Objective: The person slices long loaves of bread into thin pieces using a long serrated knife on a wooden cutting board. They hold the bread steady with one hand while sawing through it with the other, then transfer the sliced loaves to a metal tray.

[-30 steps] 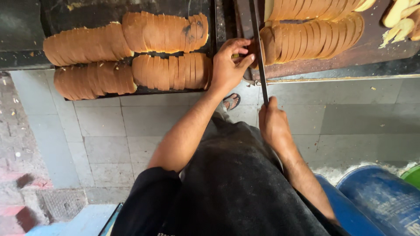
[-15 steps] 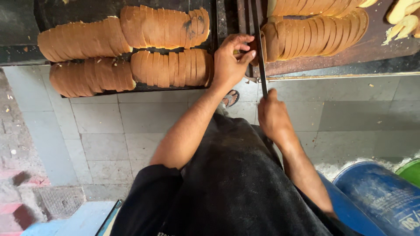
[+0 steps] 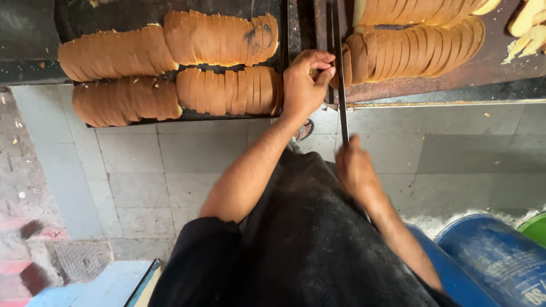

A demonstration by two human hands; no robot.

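From the head camera, looking straight down: the left hand (image 3: 304, 85) is curled at the near end of the sliced brown loaf on the rusty right-hand metal tray (image 3: 455, 74), thumb and forefinger pressed together on what looks like the end slice, though the pinch is too small to read for certain. The right hand (image 3: 355, 170) is closed around the near end of a long thin dark blade (image 3: 340, 74) that runs away from the person, along the gap between the two trays, just left of that sliced loaf (image 3: 412, 48).

Set against the views from a second and half a second back, the left hand has slid a little toward the blade and tightened at the loaf's end, while the right hand holds its place on the handle; the cutting looks to be at the last slices of this loaf.

To the left, a dark flat metal tray (image 3: 187, 116) carries four more sliced brown loaves (image 3: 227, 91) in two rows. Pale bread trimmings (image 3: 526, 34) lie at the far right. Near the person's right stand a blue plastic drum (image 3: 495, 256) and a green rim beside it. Grey tiled floor (image 3: 153, 159) lies below, and the person's dark apron hides what is directly beneath.
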